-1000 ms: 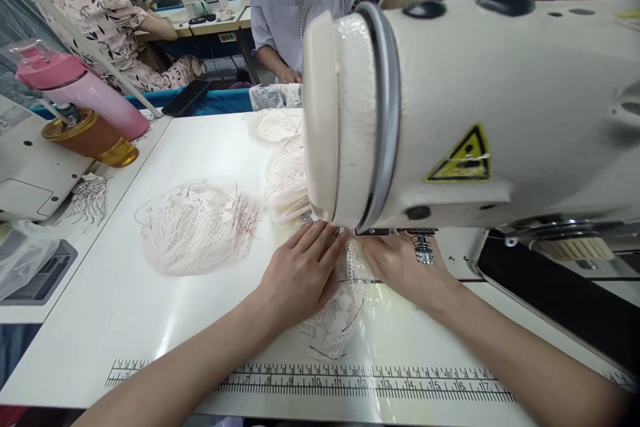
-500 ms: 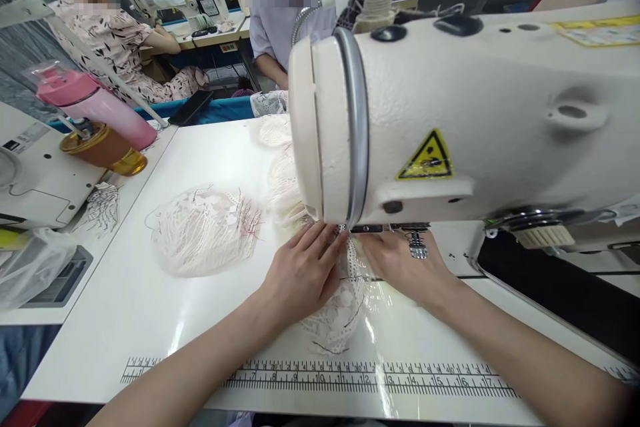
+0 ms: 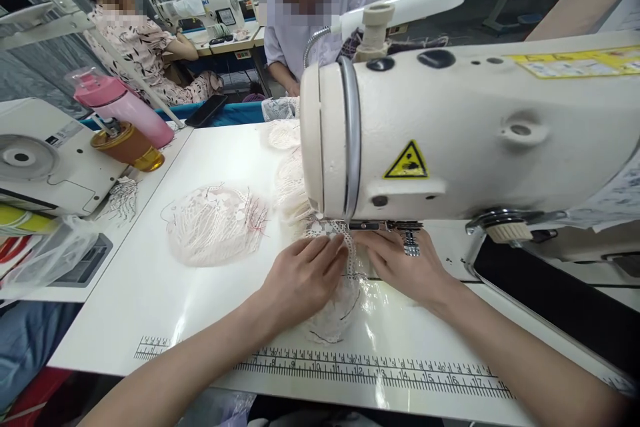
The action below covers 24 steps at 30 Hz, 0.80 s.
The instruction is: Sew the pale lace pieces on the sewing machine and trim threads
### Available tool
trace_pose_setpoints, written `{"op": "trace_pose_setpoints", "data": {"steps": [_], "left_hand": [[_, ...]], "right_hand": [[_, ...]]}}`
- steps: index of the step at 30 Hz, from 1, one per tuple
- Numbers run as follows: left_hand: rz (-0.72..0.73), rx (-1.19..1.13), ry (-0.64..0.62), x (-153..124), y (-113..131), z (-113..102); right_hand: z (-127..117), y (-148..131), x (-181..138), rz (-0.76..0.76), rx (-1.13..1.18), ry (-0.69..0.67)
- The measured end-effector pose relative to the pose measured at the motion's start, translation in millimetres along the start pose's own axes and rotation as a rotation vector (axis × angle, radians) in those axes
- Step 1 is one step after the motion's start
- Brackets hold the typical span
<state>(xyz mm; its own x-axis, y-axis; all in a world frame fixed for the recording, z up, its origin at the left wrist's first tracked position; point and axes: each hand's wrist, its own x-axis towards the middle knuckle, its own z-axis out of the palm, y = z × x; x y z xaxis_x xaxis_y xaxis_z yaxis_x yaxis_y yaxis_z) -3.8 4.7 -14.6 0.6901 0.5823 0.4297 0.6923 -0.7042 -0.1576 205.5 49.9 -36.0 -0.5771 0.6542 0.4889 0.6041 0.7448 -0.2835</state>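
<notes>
A cream sewing machine (image 3: 450,133) fills the right of the view. Under its head lies a white lace piece (image 3: 334,310) on the white table (image 3: 165,293). My left hand (image 3: 300,277) lies flat on the lace just left of the needle area, fingers together and stretched toward the presser foot (image 3: 411,243). My right hand (image 3: 405,265) rests palm down on the lace to the right, fingertips under the machine head. The needle itself is hidden by the head.
A finished lace pile (image 3: 215,223) lies to the left, more lace (image 3: 290,183) behind the machine. A pink bottle (image 3: 123,107) and an amber jar (image 3: 127,147) stand at far left. A printed ruler (image 3: 370,373) runs along the table's front edge. Two people sit beyond the table.
The view has tilted up and shifted. Both hands have drawn slightly toward me while staying flat on the lace; more lace shows behind the needle.
</notes>
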Motion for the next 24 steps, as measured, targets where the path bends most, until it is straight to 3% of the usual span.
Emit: {"op": "trace_pose_setpoints", "data": {"steps": [5,7,10,14,16,18,20,22,24], "left_hand": [[0.292,-0.045,-0.136,-17,20,-33],[0.332,0.022,-0.194,-30,28,-37],[0.196,0.050,-0.160,-46,30,-39],[-0.314,-0.263,-0.135,-40,14,-49],[-0.476,-0.352,-0.149,-28,2,-57],[-0.501,-0.404,-0.218,-16,-9,-62],[-0.423,-0.456,-0.324,-6,-16,-59],[-0.313,-0.476,-0.388,0,-18,-48],[-0.211,-0.418,-0.368,3,-16,-32]], "right_hand": [[5,5,5,-0.117,0.173,-0.096],[8,7,6,-0.134,0.232,-0.092],[9,10,6,-0.166,0.274,-0.031],[5,9,5,-0.166,0.258,-0.061],[2,8,6,-0.186,0.257,-0.103],[2,8,7,-0.221,0.291,-0.132],[5,10,8,-0.251,0.349,-0.135],[8,13,8,-0.274,0.397,-0.102],[9,15,9,-0.288,0.421,-0.050]]}}
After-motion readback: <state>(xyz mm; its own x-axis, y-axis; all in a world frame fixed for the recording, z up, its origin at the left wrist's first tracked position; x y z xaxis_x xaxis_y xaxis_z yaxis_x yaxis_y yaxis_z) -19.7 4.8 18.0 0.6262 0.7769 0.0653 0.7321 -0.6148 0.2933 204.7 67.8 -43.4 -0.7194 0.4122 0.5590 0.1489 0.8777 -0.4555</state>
